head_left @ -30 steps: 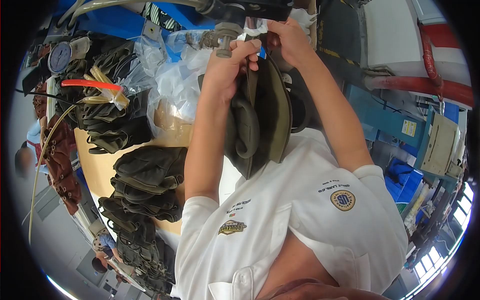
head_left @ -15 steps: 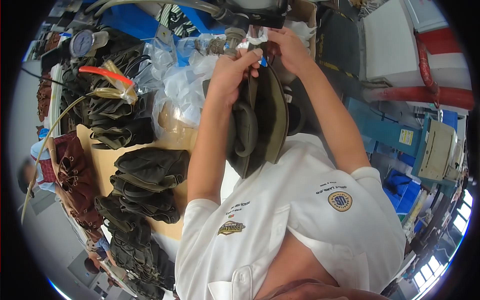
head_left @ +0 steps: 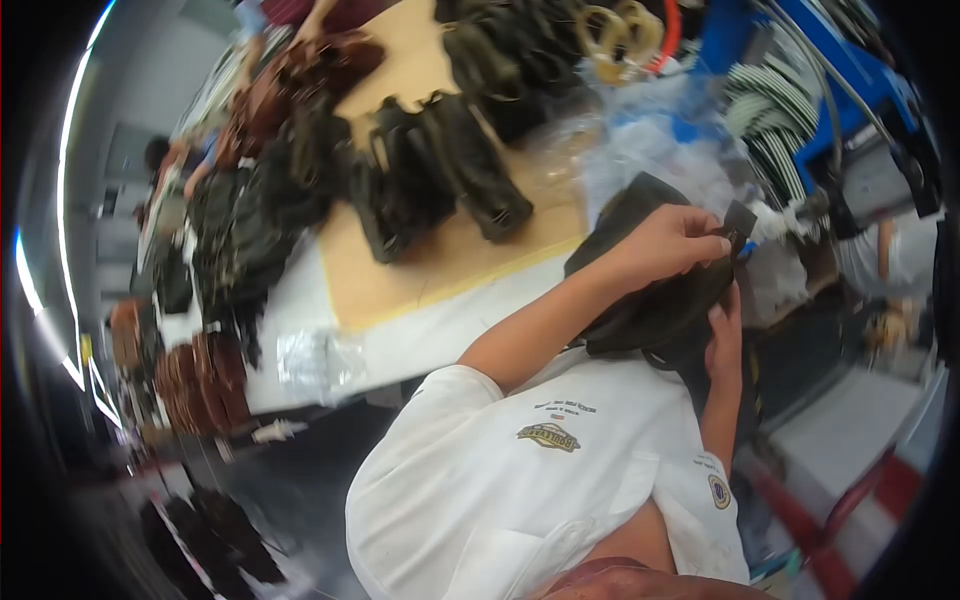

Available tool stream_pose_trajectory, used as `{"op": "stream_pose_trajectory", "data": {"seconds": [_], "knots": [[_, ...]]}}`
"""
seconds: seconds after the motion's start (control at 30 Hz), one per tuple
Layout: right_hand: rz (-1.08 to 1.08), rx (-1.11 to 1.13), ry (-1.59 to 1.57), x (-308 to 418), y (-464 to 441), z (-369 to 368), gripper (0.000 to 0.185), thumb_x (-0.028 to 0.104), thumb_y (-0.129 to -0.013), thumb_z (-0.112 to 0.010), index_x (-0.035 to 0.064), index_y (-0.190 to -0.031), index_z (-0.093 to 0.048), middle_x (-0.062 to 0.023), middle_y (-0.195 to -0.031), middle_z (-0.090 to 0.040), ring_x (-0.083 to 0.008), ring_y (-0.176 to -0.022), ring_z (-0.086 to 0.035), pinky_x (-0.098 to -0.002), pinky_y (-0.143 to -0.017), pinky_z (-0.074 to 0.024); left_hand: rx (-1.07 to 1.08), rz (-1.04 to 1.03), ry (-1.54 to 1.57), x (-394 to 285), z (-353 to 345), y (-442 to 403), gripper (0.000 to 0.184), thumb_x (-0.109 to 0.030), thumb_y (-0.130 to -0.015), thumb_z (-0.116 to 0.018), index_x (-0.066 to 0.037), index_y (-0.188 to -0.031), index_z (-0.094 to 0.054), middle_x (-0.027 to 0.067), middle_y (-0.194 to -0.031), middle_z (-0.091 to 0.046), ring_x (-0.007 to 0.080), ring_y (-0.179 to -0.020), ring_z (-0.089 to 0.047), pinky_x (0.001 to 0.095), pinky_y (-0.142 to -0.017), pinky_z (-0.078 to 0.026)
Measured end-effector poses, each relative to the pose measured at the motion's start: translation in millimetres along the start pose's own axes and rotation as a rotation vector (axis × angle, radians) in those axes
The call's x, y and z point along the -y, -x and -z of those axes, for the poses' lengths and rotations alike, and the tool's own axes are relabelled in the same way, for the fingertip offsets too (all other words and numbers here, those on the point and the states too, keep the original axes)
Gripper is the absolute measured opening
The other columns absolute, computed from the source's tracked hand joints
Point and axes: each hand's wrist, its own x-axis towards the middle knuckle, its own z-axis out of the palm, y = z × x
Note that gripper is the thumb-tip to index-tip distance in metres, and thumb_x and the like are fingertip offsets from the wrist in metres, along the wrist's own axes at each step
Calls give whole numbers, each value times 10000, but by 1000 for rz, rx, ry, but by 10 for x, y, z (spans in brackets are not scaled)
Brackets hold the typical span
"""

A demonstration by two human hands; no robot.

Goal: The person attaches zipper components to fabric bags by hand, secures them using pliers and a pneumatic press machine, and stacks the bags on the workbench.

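A dark olive bag point(head_left: 625, 215) hangs in front of my chest, at the edge of the table. My left hand point(head_left: 668, 243) is closed, its thumb and fingers pinching the bag's upper edge beside a short dark strap end point(head_left: 740, 222). Lower down, my right hand point(head_left: 723, 335) grips the bag's right side, and its fingers are partly hidden behind the fabric. Just right of the strap end is the metal tip of a machine point(head_left: 868, 188), apart from my left hand.
Several dark bags point(head_left: 470, 165) lie in rows on the tan-covered table point(head_left: 400, 290). Brown bags point(head_left: 200, 385) stand at the far left. Clear plastic bags point(head_left: 650, 150) pile up near the machine. A striped cloth point(head_left: 770, 125) and a red hose point(head_left: 670, 35) lie beyond. Other people work along the table.
My view has swung left, bringing more of the table into sight. My hands and the bag have come away from the machine's fitting, and the bag has tilted.
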Motion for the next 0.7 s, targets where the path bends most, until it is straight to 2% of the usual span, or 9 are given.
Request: {"op": "stream_pose_trajectory", "data": {"seconds": [0.1, 0.13, 0.23, 0.4, 0.5, 0.57, 0.6, 0.63, 0.7], "knots": [[16, 179, 46, 10, 52, -227, 863, 363, -882, -663, 39, -1538, -205, -163, -1520, -310, -280, -1419, -294, -386, -1150, -249, -57, -46, 211, 97, 171, 263, 130, -166, -897, -665, -37, -884, -652, -7, -704, -595, 46, -570, -490, 195, -522, -355], [26, 241, 63, 48, 83, -300, 898, 364, -879, -664, 41, -1552, -164, -173, -1537, -281, -292, -1431, -272, -395, -1156, -238, -79, -59, 273, 77, 172, 396, 115, -131, -909, -646, -18, -925, -657, 4, -719, -604, 53, -571, -499, 192, -546, -370], [-27, 315, 152, 279, 168, -535, 930, 337, -881, -660, 29, -1559, -103, -191, -1550, -250, -313, -1436, -259, -410, -1161, -226, -234, -105, 277, 51, 125, 806, 157, -170, -927, -660, -18, -967, -650, 7, -743, -609, 54, -563, -492, 203, -549, -378], [-19, 582, 259, 366, 281, -847, 918, 253, -858, -662, 55, -1568, -115, -188, -1568, -249, -276, -1398, -343, -379, -1132, -294, -702, -346, 354, -30, -98, 1525, 216, -254, -949, -668, -56, -898, -601, -26, -725, -565, 40, -560, -449, 192, -522, -355], [-136, 751, 21, 326, 470, -1070, 1059, 357, -807, -752, 65, -1570, -78, -191, -1575, -236, -291, -1418, -323, -403, -1125, -314, -912, -514, 496, -23, -12, 1978, 226, -264, -962, -653, -73, -870, -575, -37, -712, -530, 47, -553, -434, 189, -507, -348], [-11, 849, 38, 161, 642, -1258, 1296, 547, -691, -838, 76, -1573, -12, -196, -1582, -219, -296, -1453, -263, -438, -1114, -309, -999, -681, 589, -61, 54, 2167, 218, -253, -974, -634, -78, -866, -563, -33, -710, -517, 58, -552, -432, 192, -505, -350], [14, 873, 175, 117, 739, -1352, 1379, 552, -642, -867, 85, -1563, 46, -206, -1580, -205, -333, -1451, -272, -458, -1132, -307, -1024, -778, 608, -97, 64, 2241, 211, -246, -981, -623, -79, -868, -558, -27, -712, -515, 64, -555, -434, 195, -508, -353], [125, 888, 164, 90, 856, -1537, 1318, 479, -677, -870, 92, -1564, 23, -213, -1587, -183, -335, -1453, -260, -450, -1140, -298, -1044, -875, 627, -128, 82, 2293, 205, -238, -988, -612, -81, -870, -554, -22, -714, -513, 71, -558, -437, 199, -511, -356], [87, 868, 97, -9, 1041, -1908, 1205, 388, -703, -866, 73, -1554, -73, -230, -1577, -192, -368, -1448, -269, -441, -1124, -326, -1073, -952, 623, -179, 60, 2272, 161, -200, -1004, -583, -75, -910, -546, -8, -715, -513, 83, -611, -461, 213, -566, -384]]}}
